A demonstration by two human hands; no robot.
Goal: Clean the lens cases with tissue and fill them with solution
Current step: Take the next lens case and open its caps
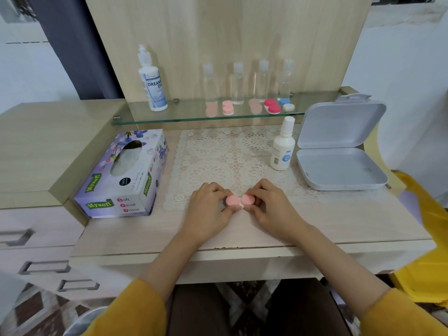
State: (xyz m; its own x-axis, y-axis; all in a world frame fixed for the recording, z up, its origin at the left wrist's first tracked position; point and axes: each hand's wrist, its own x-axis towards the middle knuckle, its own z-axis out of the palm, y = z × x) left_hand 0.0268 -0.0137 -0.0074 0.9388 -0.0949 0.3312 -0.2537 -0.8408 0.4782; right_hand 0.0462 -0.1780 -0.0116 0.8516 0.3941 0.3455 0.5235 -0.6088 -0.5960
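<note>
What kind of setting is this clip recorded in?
Likely a home vanity desk: a glass shelf holding lens cases and a solution bottle, a tissue box, a lace mat, drawers alongside.

At the near edge of the lace mat (232, 151) my left hand (208, 204) and right hand (270, 204) each pinch one cap of a pink lens case (240, 200). The tissue box (126, 175) lies just left of the mat. A white bottle (282, 146) stands on its right side, and an open grey box (339, 163) lies just right of it.
</note>
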